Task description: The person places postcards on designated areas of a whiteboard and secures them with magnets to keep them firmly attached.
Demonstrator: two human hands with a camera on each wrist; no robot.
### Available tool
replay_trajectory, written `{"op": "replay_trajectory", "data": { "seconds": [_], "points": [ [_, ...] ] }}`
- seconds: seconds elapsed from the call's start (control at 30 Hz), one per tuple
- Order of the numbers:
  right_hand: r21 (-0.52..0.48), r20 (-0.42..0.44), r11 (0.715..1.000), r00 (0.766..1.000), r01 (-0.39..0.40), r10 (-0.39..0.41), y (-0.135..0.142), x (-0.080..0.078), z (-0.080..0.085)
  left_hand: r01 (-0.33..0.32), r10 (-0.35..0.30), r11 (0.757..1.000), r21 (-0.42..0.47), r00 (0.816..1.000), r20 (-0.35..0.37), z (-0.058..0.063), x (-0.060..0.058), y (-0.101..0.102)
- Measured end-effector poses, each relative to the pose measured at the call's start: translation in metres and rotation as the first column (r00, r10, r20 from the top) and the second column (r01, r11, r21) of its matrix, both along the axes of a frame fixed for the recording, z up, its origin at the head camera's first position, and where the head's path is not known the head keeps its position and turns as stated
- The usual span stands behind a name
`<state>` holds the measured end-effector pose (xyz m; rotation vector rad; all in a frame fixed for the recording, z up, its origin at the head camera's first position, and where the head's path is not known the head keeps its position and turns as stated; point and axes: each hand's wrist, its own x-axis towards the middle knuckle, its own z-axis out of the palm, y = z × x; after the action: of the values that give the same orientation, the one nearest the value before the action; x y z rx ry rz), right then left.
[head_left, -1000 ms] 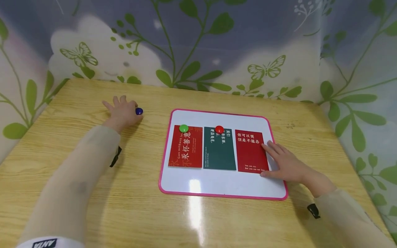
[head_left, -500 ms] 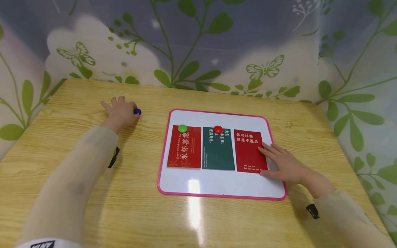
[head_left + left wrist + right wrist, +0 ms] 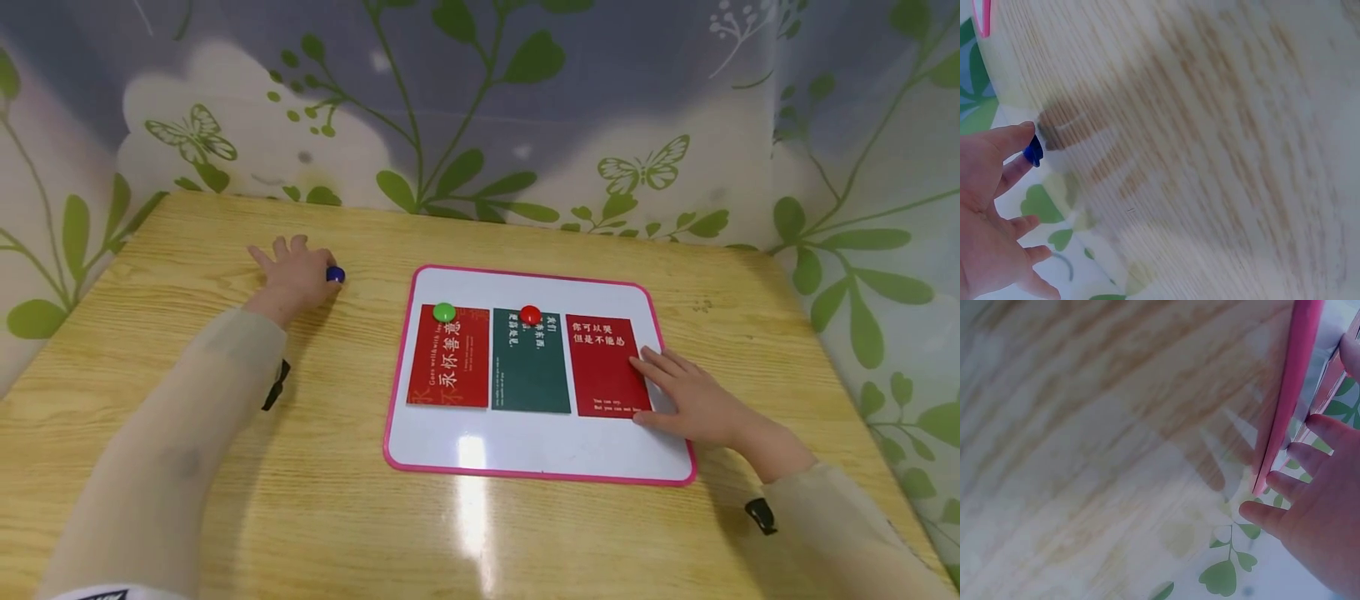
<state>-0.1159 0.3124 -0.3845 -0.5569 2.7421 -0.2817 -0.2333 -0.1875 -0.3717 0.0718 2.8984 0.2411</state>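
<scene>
My left hand (image 3: 298,275) pinches a round blue magnet (image 3: 335,274) between thumb and forefinger, left of the whiteboard (image 3: 480,442); its other fingers spread out. In the left wrist view the blue magnet (image 3: 1034,152) shows at the fingertips. With fingers extended, my right hand (image 3: 693,400) touches the right edge of a red card (image 3: 606,371) on the pink-rimmed board. Left of that card lie a dark green card (image 3: 531,367) under a red magnet (image 3: 530,315) and another red card (image 3: 450,367) under a green magnet (image 3: 445,312). No magnet sits on the rightmost card.
The board lies flat on a light wooden table (image 3: 337,500). A curtain (image 3: 525,108) printed with leaves and butterflies stands along the table's back edge and sides. In the right wrist view the board's pink rim (image 3: 1285,394) runs beneath the right fingers.
The rightmost red card has shifted very slightly left and straightened under my right fingers. My left hand stays nearly in place with the blue magnet.
</scene>
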Motion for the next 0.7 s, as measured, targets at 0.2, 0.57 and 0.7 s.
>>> {"op": "replay_trajectory", "data": {
  "seconds": [0.2, 0.57, 0.7],
  "points": [
    [-0.001, 0.003, 1.0, 1.0, 0.009, -0.009, -0.001, 0.0, 0.0, 0.018, -0.019, 1.0, -0.025, 0.999, -0.037, 0.003, 0.002, 0.003],
    [-0.007, 0.01, 1.0, 1.0, 0.016, -0.016, -0.002, 0.002, 0.001, 0.063, -0.064, 0.998, -0.016, 0.994, -0.085, 0.014, 0.004, 0.02],
    [-0.014, 0.012, 1.0, 1.0, 0.017, -0.017, -0.002, 0.002, 0.002, 0.072, -0.074, 0.997, -0.023, 0.992, -0.103, 0.021, 0.005, 0.029]
  ]
}}
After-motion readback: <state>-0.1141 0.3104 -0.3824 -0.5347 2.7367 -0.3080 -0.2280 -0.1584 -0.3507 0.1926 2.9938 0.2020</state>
